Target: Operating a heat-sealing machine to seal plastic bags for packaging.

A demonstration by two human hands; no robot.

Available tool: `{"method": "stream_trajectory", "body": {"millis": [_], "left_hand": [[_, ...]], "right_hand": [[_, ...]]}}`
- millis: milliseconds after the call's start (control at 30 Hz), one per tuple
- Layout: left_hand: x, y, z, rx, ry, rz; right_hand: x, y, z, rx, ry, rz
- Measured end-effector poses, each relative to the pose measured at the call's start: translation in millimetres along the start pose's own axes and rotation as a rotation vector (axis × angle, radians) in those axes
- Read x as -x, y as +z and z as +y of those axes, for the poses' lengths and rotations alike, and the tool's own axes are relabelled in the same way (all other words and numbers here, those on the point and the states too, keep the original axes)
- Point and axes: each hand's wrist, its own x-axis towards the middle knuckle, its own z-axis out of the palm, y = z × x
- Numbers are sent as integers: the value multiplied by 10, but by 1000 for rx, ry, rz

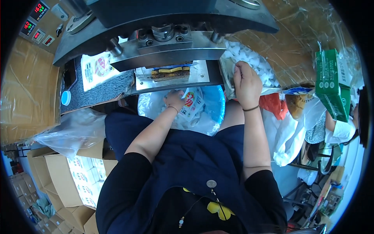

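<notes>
Low in front of me, my left hand (175, 100) is over a blue basin (221, 116) lined with clear plastic. Its curled fingers meet the edge of a white printed plastic pouch (191, 102), which lies on other pouches. My right hand (248, 86) is closed beside a heap of small white plastic pieces (255, 58); whatever its fingers hold is hidden. Between and beyond the hands is a press: its metal head (167, 52) hangs above a lower die (170, 73) with a yellow strip, on a pale plate.
Printed pouches (97, 70) lie on a grey cloth (107, 84) at left, near a round cap (66, 98) and a phone (70, 77). An open carton (58, 177) of white packs stands lower left. A green box (329, 84) is at right, with a person's sleeve (343, 130) beyond.
</notes>
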Motion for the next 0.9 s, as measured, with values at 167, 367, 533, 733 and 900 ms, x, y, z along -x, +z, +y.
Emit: {"method": "stream_trajectory", "body": {"millis": [167,367,533,733,900], "left_hand": [[392,-223,-112,549,345,-35],[1241,-1001,-97,729,674,-10],[2006,-1569,-113,751,828,-105],[2456,-1622,-139,775,788,-293],[2404,-1659,-277,631,749,-344]], "right_hand": [[32,8,17,-5,3,20],[18,-172,-134,34,-198,374],[481,-476,-595,-484,-369,-168],[891,-295,-942,-880,-484,-1021],[752,636,-228,-1061,333,-1205]]}}
